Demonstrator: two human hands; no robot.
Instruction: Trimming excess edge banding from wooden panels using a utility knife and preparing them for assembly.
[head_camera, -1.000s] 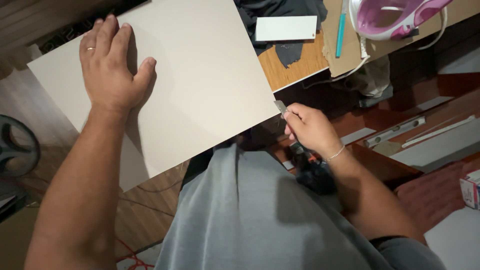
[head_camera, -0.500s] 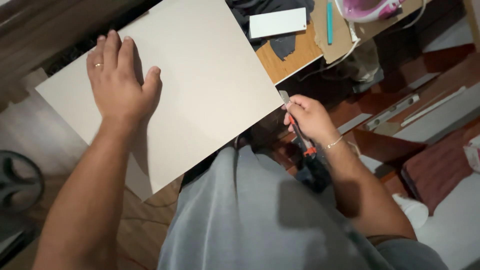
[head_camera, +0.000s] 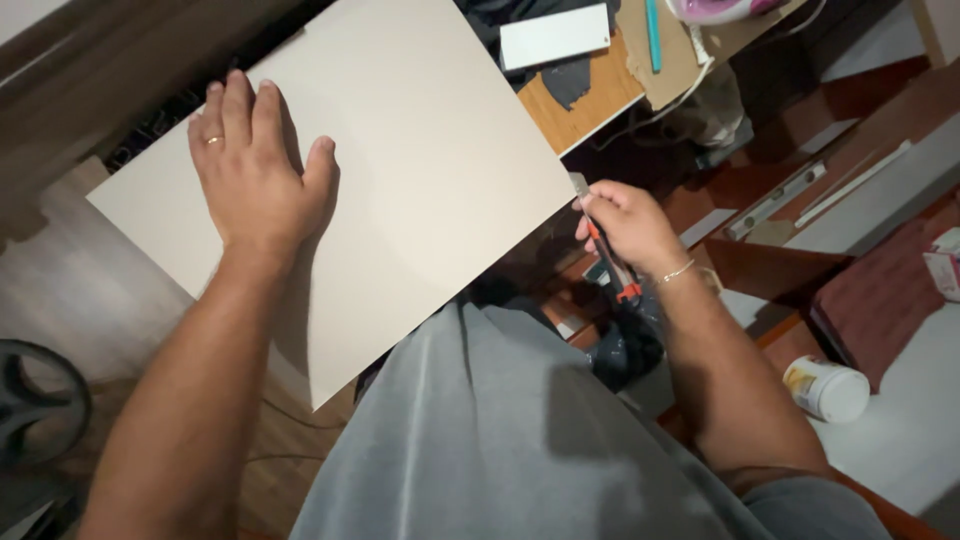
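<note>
So the big change over that last second was the knife hand: the right hand (head_camera: 628, 225) had crept up from down by the person's lap to the near right corner of the pale board (head_camera: 400, 170), and the blade tip of the orange-handled utility knife (head_camera: 605, 250) was sitting right at that corner's edge, where before it hung clear below it. That read like the person was lining up to trim or scrape along the board's edge, though whether the blade was actually biting in wasn't clear. The right hand was curled shut around the knife handle, thumb on top. The left hand (head_camera: 255, 165) hadn't really budged; it was still flat on the board's upper left part, fingers spread, pressing it down, a ring on one finger. The board itself lay tilted across the person's front, overhanging the wooden table (head_camera: 590, 100). A white jar (head_camera: 828, 388) sat off to the right on the floor.
</note>
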